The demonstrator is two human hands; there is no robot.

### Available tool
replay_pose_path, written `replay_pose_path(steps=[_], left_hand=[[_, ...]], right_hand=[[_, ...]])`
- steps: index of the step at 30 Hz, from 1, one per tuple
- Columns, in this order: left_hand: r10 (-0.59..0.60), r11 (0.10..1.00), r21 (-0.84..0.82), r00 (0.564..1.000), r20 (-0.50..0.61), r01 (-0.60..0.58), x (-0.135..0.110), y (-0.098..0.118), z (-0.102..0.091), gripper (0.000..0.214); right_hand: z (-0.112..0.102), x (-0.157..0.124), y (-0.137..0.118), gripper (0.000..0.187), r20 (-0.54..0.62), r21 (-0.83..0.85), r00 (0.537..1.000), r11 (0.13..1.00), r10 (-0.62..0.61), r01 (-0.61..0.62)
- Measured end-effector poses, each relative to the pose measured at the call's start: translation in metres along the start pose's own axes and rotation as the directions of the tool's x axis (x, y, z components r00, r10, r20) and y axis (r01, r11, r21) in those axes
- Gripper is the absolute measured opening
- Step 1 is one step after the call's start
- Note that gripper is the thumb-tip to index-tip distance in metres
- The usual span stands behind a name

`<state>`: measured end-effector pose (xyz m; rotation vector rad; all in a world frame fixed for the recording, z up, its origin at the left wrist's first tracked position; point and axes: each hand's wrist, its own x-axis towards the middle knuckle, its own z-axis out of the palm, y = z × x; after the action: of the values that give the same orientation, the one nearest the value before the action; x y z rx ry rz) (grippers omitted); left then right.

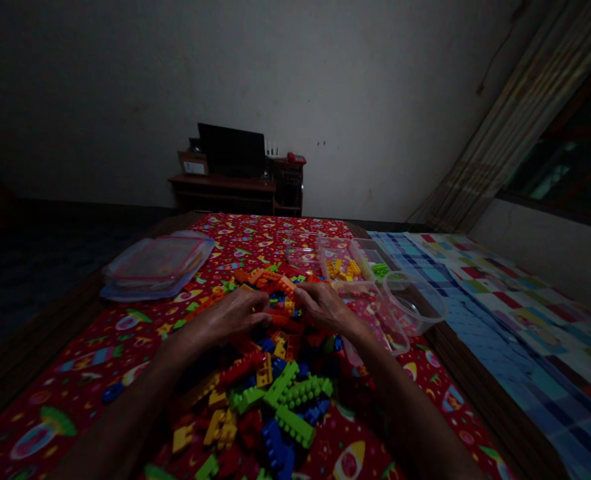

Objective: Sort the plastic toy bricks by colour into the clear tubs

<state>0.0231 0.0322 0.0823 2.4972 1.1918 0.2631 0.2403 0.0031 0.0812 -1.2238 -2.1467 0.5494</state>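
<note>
A loose pile of plastic building bricks (275, 347) in orange, red, yellow, green and blue lies between my forearms. My left hand (238, 310) is over the pile's left side, fingers curled and thumb near the index finger; what it holds, if anything, is hidden. A yellow brick (246, 288) shows just behind its knuckles. From the other side my right hand (321, 303) reaches in, its closed fingertips on an orange brick (287, 285). Closer to me, several long green bricks (290, 393) lie over blue bricks (278, 445).
Clear plastic containers (370, 287) stand at the right, two holding yellow bricks (344, 269) and green bricks (380, 270). A round clear tub (438, 313) is beside them. Stacked lids (158, 263) lie at the left on the red patterned cloth (255, 233). A bed (515, 313) adjoins on the right.
</note>
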Motion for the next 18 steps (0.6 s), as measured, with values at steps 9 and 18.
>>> replay_pose_path(steps=[9, 18], left_hand=[[-0.077, 0.991, -0.116, 0.99, -0.119, 0.063, 0.0, -0.009, -0.007, 0.034], [-0.117, 0.982, -0.174, 0.969, -0.219, 0.079, 0.004, -0.015, -0.005, 0.053]], right_hand=[[-0.032, 0.049, 0.04, 0.028, -0.231, -0.076, 0.961, 0.982, 0.15, -0.172], [-0.035, 0.071, 0.037, 0.027, -0.161, -0.19, 0.976, 0.966, 0.145, -0.175]])
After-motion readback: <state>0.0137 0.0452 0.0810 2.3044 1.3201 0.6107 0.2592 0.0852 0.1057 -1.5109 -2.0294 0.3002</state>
